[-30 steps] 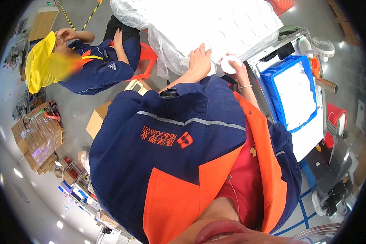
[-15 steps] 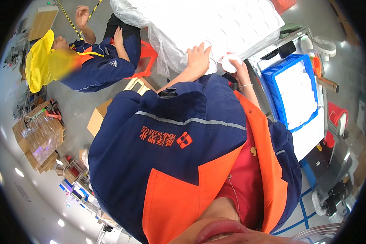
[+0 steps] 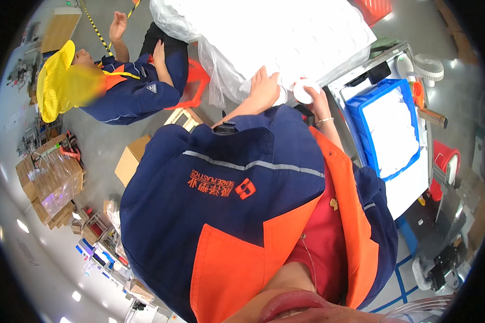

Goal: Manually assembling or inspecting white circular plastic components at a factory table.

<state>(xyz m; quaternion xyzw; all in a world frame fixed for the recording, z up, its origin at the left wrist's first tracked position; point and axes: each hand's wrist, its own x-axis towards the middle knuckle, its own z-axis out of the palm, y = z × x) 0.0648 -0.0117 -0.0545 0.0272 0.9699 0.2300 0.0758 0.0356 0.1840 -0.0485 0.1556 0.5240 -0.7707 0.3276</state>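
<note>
Head view: A navy-and-orange work jacket is filling the foreground over a red shirt. Just beyond, the wearer's right hand, a bracelet circling its wrist, is pinching a white disc by its rim at the near edge of a block of round white pieces. The left hand is reaching over that edge, fingers slightly parted, a second disc showing just beside it; whether those fingers are gripping anything cannot be told. Clear plastic sheeting is draping down the block's left side. To the right, a blue crate is holding white items, with a white fan standing past it. Farther left, a yellow-capped co-worker is raising one hand beside a red stool. Stacked cardboard cartons are standing beyond.
</note>
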